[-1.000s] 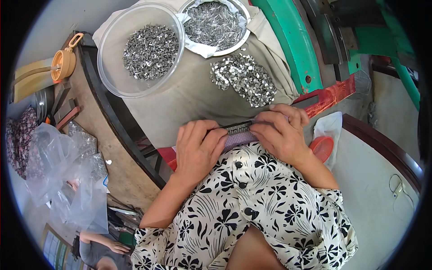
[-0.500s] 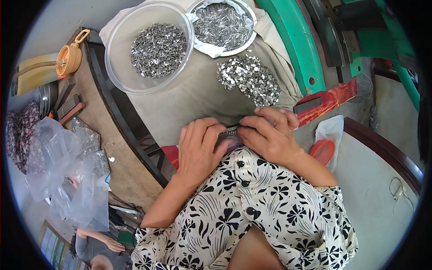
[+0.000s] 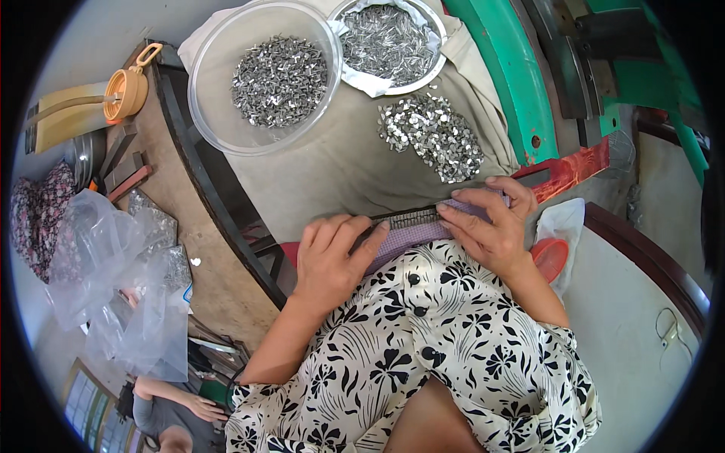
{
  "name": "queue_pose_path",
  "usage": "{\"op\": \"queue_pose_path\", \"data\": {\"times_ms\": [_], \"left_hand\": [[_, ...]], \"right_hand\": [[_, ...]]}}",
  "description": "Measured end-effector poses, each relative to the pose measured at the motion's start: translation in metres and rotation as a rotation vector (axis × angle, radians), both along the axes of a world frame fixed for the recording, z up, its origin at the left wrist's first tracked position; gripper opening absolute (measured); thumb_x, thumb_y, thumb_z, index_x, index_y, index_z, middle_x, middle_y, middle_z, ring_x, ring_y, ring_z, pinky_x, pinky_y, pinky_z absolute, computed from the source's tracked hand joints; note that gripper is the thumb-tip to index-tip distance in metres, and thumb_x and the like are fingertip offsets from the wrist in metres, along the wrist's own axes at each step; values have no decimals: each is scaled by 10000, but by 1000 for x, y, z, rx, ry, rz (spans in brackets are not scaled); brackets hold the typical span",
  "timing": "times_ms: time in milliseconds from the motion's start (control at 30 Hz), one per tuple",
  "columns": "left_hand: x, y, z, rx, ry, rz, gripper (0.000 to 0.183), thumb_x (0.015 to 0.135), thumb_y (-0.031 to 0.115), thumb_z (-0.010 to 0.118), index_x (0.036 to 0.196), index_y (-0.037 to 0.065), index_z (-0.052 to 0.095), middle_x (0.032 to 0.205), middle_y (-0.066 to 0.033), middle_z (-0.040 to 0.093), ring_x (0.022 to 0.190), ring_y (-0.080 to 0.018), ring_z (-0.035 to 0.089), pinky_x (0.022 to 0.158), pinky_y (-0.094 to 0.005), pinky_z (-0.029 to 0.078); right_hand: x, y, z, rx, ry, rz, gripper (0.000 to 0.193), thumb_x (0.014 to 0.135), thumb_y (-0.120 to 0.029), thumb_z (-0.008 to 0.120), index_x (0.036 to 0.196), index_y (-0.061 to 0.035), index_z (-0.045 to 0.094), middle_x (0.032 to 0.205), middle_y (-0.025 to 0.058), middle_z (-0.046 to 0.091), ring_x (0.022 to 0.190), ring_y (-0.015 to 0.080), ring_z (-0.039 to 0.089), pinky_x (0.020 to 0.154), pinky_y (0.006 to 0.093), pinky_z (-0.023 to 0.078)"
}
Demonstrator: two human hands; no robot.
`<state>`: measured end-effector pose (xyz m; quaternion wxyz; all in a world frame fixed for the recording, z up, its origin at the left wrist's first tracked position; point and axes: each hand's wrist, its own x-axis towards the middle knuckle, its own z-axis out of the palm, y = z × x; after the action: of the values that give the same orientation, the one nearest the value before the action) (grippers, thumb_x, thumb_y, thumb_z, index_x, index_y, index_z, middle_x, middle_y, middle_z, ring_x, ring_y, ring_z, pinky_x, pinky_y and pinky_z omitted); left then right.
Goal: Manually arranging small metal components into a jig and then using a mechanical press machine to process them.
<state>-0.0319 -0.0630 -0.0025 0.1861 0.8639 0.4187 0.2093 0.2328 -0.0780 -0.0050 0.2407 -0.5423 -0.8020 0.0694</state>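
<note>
A long dark strip point(image 3: 417, 218) lined with a close row of small metal pieces lies across my front. A purple checked cloth point(image 3: 408, 238) lies along its near side. My left hand point(image 3: 330, 255) closes on the strip's left part, thumb on the near side and fingers beyond. My right hand point(image 3: 491, 230) is bent round the right part, its fingertips on the strip and cloth. Some of the strip is hidden under both hands. Just beyond my right hand a loose pile of small shiny metal pieces point(image 3: 436, 136) rests on the beige cloth point(image 3: 332, 177).
A clear plastic tub point(image 3: 198, 98) of small metal parts and a metal bowl point(image 3: 440, 64) of thin metal pins stand beyond. Green machinery point(image 3: 513, 83) rises at the right. Clear plastic bags point(image 3: 113, 264) lie at left. Another person point(image 3: 170, 408) sits at lower left.
My right hand has moved to the right along the strip, away from my left hand, uncovering the row of metal pieces and more purple cloth. My left hand keeps its hold.
</note>
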Motion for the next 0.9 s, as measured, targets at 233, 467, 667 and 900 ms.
{"op": "queue_pose_path", "data": {"times_ms": [233, 467, 667, 900], "left_hand": [[-3, 0, -2, 74, -31, 42, 338, 744, 155, 695, 1078, 136, 744, 1045, -12, 616, 976, -201, 588, 813, -349, 427], [-6, 0, -3, 86, 19, 0, 356, 729, 159, 768, 1085, 161, 748, 1042, -13, 611, 963, -200, 590, 801, -345, 431], [-5, -1, -3, 51, 2, 27, 392, 742, 177, 792, 1129, 157, 733, 1037, -13, 607, 956, -208, 586, 796, -350, 430], [-14, -1, -3, -7, 4, 118, 389, 727, 169, 811, 1102, 113, 722, 986, -19, 603, 907, -227, 588, 763, -369, 429]], "right_hand": [[4, -2, -3, 12, 15, 1, 335, 673, -285, 850, 1000, -281, 781, 1064, -94, 671, 1095, 234, 521, 901, 383, 290], [3, 2, -4, 20, 26, 29, 326, 669, -286, 849, 988, -290, 783, 1073, -95, 669, 1092, 228, 520, 871, 382, 311], [-6, -2, -4, 34, -26, 111, 348, 656, -274, 848, 993, -334, 786, 1081, -104, 669, 1082, 228, 516, 912, 379, 319], [-8, 0, -2, 10, 16, 57, 391, 653, -311, 845, 1037, -298, 773, 1085, -81, 665, 1083, 238, 511, 922, 388, 320]]}}
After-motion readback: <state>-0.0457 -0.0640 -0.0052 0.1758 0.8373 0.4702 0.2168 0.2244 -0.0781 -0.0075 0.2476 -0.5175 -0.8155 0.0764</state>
